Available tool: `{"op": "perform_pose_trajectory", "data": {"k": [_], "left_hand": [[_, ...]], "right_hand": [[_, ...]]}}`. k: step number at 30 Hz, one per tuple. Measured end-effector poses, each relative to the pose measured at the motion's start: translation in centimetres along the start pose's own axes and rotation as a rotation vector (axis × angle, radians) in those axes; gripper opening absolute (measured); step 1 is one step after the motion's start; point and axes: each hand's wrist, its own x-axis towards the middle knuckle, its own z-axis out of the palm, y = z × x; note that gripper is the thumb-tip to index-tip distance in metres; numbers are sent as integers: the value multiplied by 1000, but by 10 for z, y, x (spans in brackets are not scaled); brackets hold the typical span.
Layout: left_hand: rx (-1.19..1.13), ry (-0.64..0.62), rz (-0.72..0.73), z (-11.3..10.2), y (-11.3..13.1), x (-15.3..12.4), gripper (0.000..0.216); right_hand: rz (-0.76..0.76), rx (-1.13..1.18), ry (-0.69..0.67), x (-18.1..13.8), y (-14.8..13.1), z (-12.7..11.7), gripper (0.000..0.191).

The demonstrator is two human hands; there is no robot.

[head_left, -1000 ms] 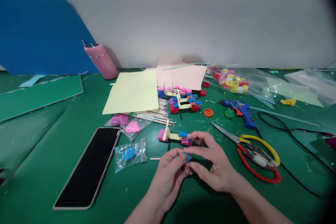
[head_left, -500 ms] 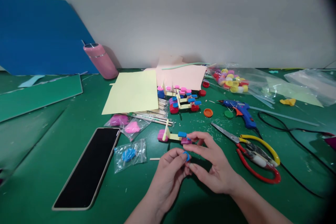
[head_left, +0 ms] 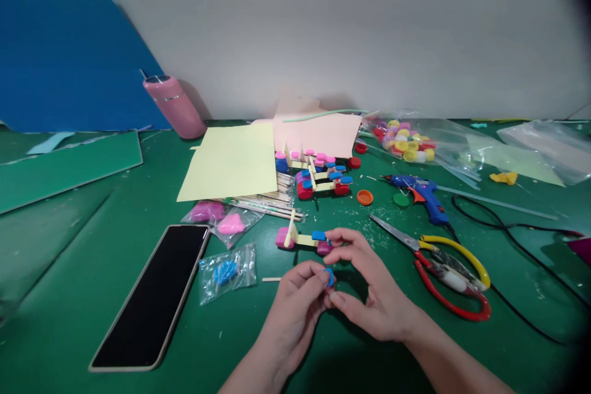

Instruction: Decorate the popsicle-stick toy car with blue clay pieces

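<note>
My left hand [head_left: 300, 301] pinches a small lump of blue modelling clay [head_left: 329, 277] between thumb and fingers. My right hand [head_left: 369, 286] is beside it with its fingers spread. Its thumb tip rests by the left fingertips; whether it touches the clay I cannot tell. Just beyond both hands stands a small toy car [head_left: 305, 240] with pink wheels, a pale stick frame and a blue block on top. The right fingertips overlap its right end, and contact is unclear. A short pale stick [head_left: 271, 279] lies left of my left hand.
Similar toy cars [head_left: 323, 183] stand farther back. Scissors [head_left: 443, 268] and a blue glue gun [head_left: 422, 194] with its cord lie at right. At left are a phone [head_left: 152, 295], a bag of blue clay [head_left: 227, 272] and a leaning pink bottle [head_left: 178, 108]. Yellow paper [head_left: 231, 160] covers some sticks.
My right hand's fingers have shifted slightly. My left hand keeps its pinch on the blue clay. The whole view has slid a few pixels left.
</note>
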Motion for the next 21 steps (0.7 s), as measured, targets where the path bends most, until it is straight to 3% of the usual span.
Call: {"op": "perform_pose_trajectory", "data": {"k": [14, 21], "left_hand": [[1, 1, 6, 1, 1, -1, 8], [3, -17, 25, 1, 1, -1, 10]], "right_hand": [[-23, -53, -6, 0, 0, -1, 31], [-44, -54, 77, 0, 1, -2, 31]]}}
